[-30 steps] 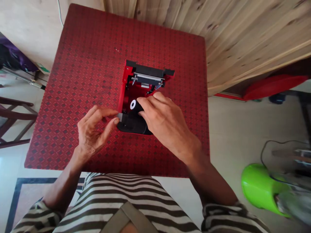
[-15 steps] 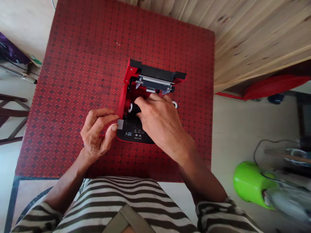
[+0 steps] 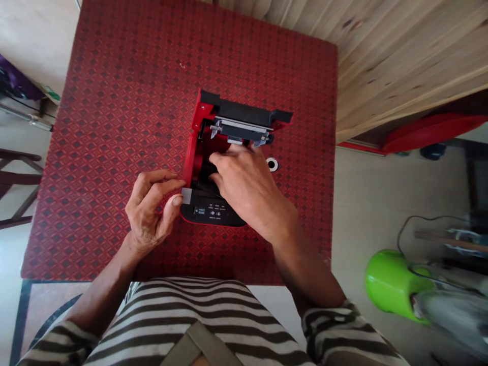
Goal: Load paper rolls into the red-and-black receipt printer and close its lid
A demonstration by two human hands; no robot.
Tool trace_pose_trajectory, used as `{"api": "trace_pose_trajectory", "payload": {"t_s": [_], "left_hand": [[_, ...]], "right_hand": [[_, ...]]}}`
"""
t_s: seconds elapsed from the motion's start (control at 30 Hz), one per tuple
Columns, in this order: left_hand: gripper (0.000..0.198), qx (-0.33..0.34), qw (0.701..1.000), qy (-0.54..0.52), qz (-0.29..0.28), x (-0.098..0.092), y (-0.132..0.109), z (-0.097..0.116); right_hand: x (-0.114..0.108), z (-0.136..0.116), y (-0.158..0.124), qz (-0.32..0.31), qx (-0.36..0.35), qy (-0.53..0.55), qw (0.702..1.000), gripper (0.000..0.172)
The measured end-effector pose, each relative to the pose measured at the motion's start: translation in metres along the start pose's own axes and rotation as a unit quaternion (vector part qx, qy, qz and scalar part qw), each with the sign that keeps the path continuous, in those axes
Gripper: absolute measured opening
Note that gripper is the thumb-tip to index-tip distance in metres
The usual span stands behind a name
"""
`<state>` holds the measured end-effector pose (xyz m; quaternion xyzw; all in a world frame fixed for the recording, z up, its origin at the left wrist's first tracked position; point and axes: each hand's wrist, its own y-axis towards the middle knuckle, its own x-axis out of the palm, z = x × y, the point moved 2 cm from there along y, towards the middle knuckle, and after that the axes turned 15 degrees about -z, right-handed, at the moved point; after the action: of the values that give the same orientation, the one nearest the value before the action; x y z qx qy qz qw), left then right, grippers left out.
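A red-and-black machine that looks like a label printer (image 3: 219,206) sits on the table with its lid (image 3: 244,113) raised. My right hand (image 3: 253,185) reaches down into its compartment. The fingers curl inward and their tips are hidden, so what they grip does not show. Beside that hand, a white ring with a dark centre (image 3: 272,164) shows at the machine's right side; I cannot tell whether it belongs to a roll. My left hand (image 3: 154,208) is at the near left edge, thumb and fingers apart, close to a small pale square (image 3: 186,195) on the panel.
Red patterned cloth (image 3: 125,101) covers the table. Wooden boards (image 3: 381,56) stand along the right. A bright green bucket (image 3: 387,282) is on the floor at lower right, near a dark cable (image 3: 404,229). Part of a dark wooden chair (image 3: 19,175) shows at left.
A black roll with a white end showed under my right fingers; that white end is out of sight now. My right hand has shifted slightly left. My left hand has barely moved.
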<state>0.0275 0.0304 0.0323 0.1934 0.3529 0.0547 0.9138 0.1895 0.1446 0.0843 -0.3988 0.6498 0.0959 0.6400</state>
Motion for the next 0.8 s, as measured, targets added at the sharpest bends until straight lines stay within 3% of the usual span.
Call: {"api": "trace_pose_trajectory", "payload": {"t_s": [0.1,0.23,0.43,0.53,0.63,0.73,0.8], "left_hand": [[0.022,-0.002,1.0,0.006,-0.002,0.0,0.0,-0.001],[0.027,-0.023,1.0,0.011,-0.001,0.0,-0.001,-0.004],[0.033,-0.078,0.996,-0.03,0.011,-0.019,0.012,-0.001],[0.035,-0.053,0.998,-0.035,-0.011,-0.034,0.039,0.002],[0.048,0.007,0.998,-0.007,-0.056,-0.042,0.078,0.001],[0.061,0.049,0.992,0.001,-0.12,-0.039,0.114,0.0],[0.059,0.065,0.984,-0.02,-0.165,-0.035,0.128,0.002]], "right_hand": [[-0.006,0.004,-0.015,0.02,-0.026,0.054,0.998,0.021],[-0.01,0.009,-0.043,0.054,-0.121,0.15,0.98,0.018],[0.01,0.01,-0.058,0.113,-0.158,0.212,0.958,0.012],[0.019,0.006,-0.059,0.147,-0.157,0.207,0.955,0.012],[0.023,0.001,-0.063,0.188,-0.142,0.149,0.96,0.018],[0.027,-0.004,-0.068,0.263,-0.112,0.093,0.954,0.019],[0.031,-0.007,-0.071,0.307,-0.104,0.064,0.944,0.017]]}}
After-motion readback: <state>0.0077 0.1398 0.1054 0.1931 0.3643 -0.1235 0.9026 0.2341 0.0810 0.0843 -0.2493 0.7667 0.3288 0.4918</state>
